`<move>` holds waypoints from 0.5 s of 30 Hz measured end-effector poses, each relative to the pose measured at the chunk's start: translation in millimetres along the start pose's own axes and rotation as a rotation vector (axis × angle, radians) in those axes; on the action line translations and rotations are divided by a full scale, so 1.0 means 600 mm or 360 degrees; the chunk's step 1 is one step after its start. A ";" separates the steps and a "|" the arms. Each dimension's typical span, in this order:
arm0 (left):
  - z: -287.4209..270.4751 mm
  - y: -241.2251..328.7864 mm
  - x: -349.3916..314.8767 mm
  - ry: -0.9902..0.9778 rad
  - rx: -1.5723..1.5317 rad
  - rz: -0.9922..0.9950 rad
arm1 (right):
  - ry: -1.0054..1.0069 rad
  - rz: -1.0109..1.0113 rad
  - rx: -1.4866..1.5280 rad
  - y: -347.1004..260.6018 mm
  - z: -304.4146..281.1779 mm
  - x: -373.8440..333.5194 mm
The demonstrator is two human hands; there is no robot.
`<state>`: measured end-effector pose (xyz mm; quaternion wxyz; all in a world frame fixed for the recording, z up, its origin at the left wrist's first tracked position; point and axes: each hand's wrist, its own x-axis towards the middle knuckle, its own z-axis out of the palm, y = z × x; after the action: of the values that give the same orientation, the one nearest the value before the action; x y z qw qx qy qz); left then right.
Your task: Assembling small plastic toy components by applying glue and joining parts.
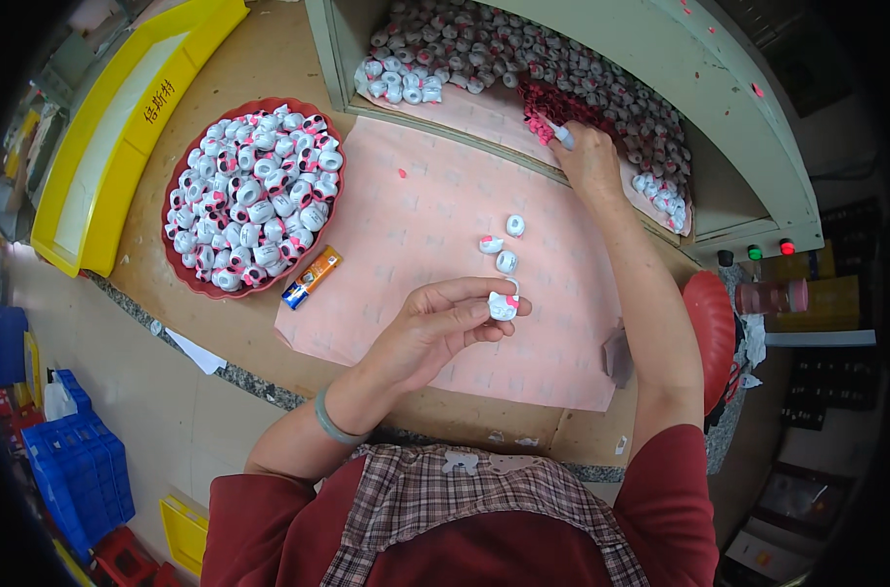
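Observation:
My left hand (435,323) pinches a small white cat-head bead (503,307) with a pink bow above the pink sheet (406,215). Just beyond it, three loose white beads (506,261) lie on the sheet. My right hand (592,161) reaches into the open cabinet (523,157), its fingers drawn together at a pile of small pink and dark red pieces (552,108). A pale whitish tip (564,135) shows at those fingers; I cannot tell whether it is a finger cover or a held thing. What the fingertips grip is hidden.
A red scalloped bowl (174,254) heaped with white and pink beads stands left, beside a yellow tray (107,215). An orange and blue packet (312,278) lies near it. More beads (464,44) fill the cabinet. Another red scalloped dish (704,323) sits at the right edge.

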<state>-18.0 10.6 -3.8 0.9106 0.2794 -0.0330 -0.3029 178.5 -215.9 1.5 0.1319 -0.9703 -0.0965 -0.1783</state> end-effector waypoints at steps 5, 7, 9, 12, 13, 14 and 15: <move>0.001 -0.001 0.000 0.0006 0.0044 0.0005 | 0.0032 -0.0114 -0.0081 0.013 -0.008 0.000; 0.003 0.000 0.001 0.0001 0.0059 -0.0003 | -0.0072 0.0246 0.0533 0.026 -0.022 -0.019; 0.004 0.002 0.000 0.0045 0.0055 0.0053 | -0.0303 0.0959 0.1757 0.008 -0.055 -0.049; 0.003 0.001 -0.002 0.0077 0.0050 0.0078 | -0.0411 0.0912 0.2349 -0.037 -0.094 -0.113; 0.003 0.002 0.000 0.0072 0.0062 0.0094 | -0.0410 0.0937 0.2350 -0.045 -0.102 -0.131; 0.002 0.003 0.002 0.0068 0.0073 0.0111 | -0.0430 0.0973 0.2431 -0.052 -0.109 -0.148; 0.003 0.002 0.003 0.0077 0.0072 0.0090 | -0.0446 0.1008 0.2515 -0.058 -0.114 -0.164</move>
<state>-16.0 9.5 -1.7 0.9128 0.3059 -0.0257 -0.2694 58.3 -216.4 34.4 0.7985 -0.5884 0.0674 0.1077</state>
